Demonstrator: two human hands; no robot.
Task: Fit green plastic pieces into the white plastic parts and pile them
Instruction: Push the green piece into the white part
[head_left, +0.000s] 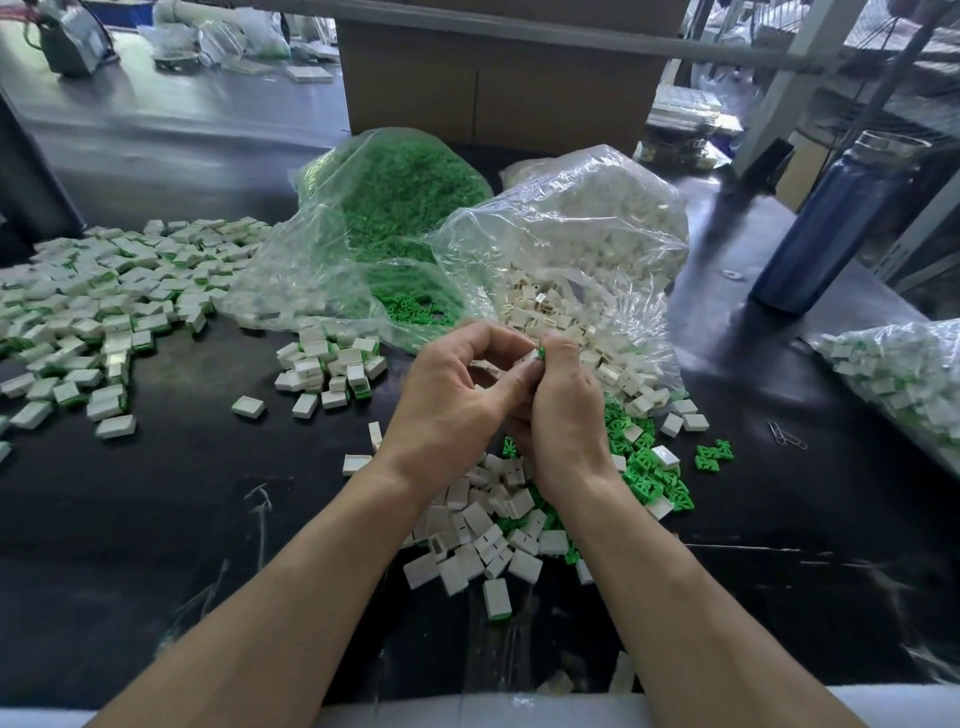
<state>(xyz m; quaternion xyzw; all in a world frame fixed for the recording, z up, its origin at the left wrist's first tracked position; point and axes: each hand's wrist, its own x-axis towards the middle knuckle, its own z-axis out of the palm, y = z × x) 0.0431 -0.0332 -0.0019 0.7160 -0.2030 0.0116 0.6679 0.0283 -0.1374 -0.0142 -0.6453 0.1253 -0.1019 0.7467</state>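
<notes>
Both hands meet mid-bench. Left hand (447, 395) pinches a white part (531, 357) between thumb and curled fingers (498, 338); right hand (563, 410) has its fingers curled round a green piece (542, 353) at the part's right end. Piece is mostly hidden, so can't tell its long axis or heading.

Just beyond the fingers: clear crinkly bag of white parts (587, 249), mouth open toward the hands, small boxy shells spilling out. Left of it, clear bag of green pieces (400, 208), also open.

Under the wrists: loose white parts (483, 540) in a heap, rectangular, matte. Right of the right hand: loose green pieces (649, 467), glossy, lying every which way.

Far left of the fingers: wide pile of finished parts (104, 301), white with green edges. Far right: another bag of finished parts (904, 374).

Bench (208, 519) is dark and glossy. Blue bottle (826, 223) upright beyond-right; cardboard box (493, 98) behind the bags.
</notes>
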